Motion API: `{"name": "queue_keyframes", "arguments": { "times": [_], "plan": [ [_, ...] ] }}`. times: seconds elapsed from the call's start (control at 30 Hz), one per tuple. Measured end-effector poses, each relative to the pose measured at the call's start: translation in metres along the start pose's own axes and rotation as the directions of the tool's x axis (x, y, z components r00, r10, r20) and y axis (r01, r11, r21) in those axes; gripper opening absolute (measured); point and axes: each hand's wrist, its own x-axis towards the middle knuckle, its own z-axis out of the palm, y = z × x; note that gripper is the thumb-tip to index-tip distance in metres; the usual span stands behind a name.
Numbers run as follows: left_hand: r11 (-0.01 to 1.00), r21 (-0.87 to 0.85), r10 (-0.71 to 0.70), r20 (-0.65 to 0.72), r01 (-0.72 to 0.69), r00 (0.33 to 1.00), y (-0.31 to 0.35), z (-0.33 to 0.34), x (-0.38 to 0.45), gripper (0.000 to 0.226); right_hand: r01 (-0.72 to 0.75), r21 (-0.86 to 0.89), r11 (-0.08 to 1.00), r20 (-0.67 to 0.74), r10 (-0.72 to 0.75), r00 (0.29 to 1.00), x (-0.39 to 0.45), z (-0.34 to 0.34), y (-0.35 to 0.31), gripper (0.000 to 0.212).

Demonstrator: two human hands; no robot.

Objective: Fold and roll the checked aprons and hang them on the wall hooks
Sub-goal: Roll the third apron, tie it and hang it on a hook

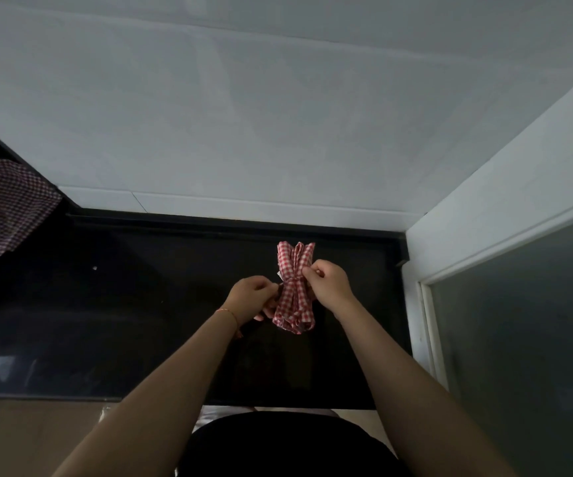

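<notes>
Both hands — left grip [256,293] and right grip [322,277] pinching the tie around the rolled apron [293,287] between them — may loosen, letting it unroll onto the desk [140,304].

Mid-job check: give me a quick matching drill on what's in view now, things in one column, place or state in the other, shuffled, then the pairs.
Things:
1. red checked apron
2. purple checked cloth
3. left hand
4. right hand

Place or state:
A. lies at the far left of the black counter
B. pinches the bundle's tie from its right side
C. rolled bundle, cinched at the middle
D. pinches the bundle's tie from its left side

Pairs: 1-C, 2-A, 3-D, 4-B
</notes>
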Motion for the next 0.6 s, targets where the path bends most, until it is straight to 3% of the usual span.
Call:
{"name": "queue_keyframes", "arguments": {
  "times": [0.23, 0.43, 0.6],
  "plan": [
    [0.949, -0.277, 0.137, -0.074, -0.152, 0.988, 0.016, 0.003, -0.001, 0.014, 0.091, -0.063, 0.994, 0.048, -0.088, 0.995, -0.003, 0.000, -0.008, 0.016],
    [0.978, -0.120, 0.158, -0.113, -0.172, 0.981, 0.022, 0.005, 0.006, 0.012, 0.187, -0.157, 0.970, 0.125, -0.168, 0.978, -0.009, -0.002, -0.012, 0.017],
    [0.980, -0.042, 0.182, -0.195, -0.194, 0.964, 0.024, 0.008, 0.013, 0.011, 0.353, -0.341, 0.871, 0.160, -0.316, 0.935, -0.013, -0.005, -0.018, 0.021]
  ]
}}
